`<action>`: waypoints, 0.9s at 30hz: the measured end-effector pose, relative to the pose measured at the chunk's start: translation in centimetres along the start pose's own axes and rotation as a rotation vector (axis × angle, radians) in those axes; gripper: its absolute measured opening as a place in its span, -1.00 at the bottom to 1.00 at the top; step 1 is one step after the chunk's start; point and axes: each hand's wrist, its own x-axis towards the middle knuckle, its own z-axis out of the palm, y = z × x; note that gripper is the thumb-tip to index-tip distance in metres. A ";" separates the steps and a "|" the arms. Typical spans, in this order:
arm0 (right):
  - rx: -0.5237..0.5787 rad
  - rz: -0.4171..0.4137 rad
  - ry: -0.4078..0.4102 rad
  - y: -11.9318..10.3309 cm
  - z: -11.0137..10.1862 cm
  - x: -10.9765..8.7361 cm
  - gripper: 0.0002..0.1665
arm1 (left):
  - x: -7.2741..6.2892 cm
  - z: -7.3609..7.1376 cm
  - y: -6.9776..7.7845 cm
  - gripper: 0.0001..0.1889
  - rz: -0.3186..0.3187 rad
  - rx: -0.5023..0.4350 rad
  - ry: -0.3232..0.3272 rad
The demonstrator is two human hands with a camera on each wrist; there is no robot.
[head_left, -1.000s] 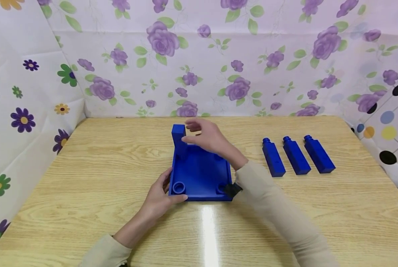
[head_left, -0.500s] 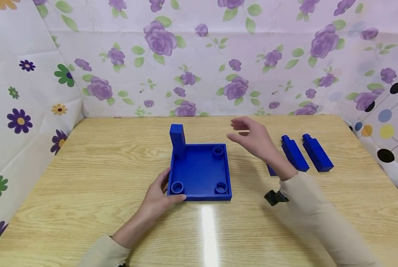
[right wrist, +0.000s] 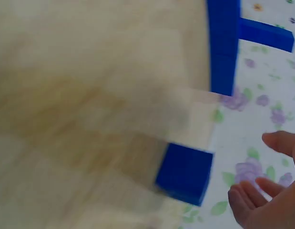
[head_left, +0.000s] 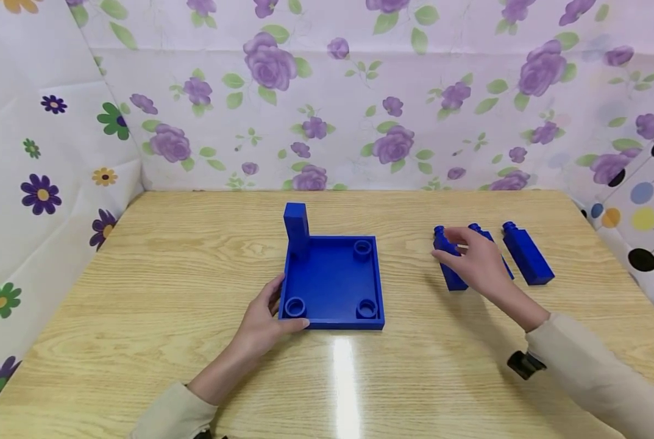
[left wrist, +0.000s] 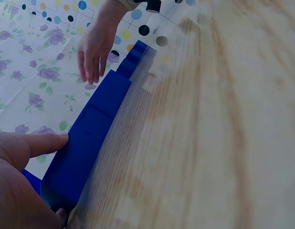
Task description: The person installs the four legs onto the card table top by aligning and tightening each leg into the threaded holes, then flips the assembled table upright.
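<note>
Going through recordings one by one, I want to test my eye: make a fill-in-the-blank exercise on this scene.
The left hand holds the blue tray at its near ____ corner.
The upright post stands at the tray's ____ corner.
The loose posts on the table number ____.
The right hand, near them, holds ____.
Missing words: left; far left; three; nothing.

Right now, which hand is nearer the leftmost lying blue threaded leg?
Right: the right hand hovers by the threaded leg, not touching; the left hand, farther left, grips the square tray by one corner.
</note>
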 end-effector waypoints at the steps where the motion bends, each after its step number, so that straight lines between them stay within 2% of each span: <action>1: -0.007 0.005 0.000 0.3 -0.1 -0.2 -0.29 | 0.0 0.0 0.0 0.01 0.001 0.000 0.001; 9: -0.006 0.075 -0.009 1.5 -0.3 -1.4 -0.23 | 0.0 0.0 0.1 0.01 0.005 0.000 -0.008; 16: -0.068 0.147 -0.081 2.1 0.3 -1.9 -0.15 | -0.1 -0.1 0.1 0.01 0.006 0.014 -0.017; 24: -0.160 0.156 -0.080 2.5 1.0 -1.7 -0.10 | 0.0 -0.1 0.0 0.00 0.000 0.017 -0.017; 27: -0.176 0.148 -0.070 2.6 1.1 -1.6 -0.14 | 0.0 0.0 0.0 0.00 -0.001 0.012 -0.011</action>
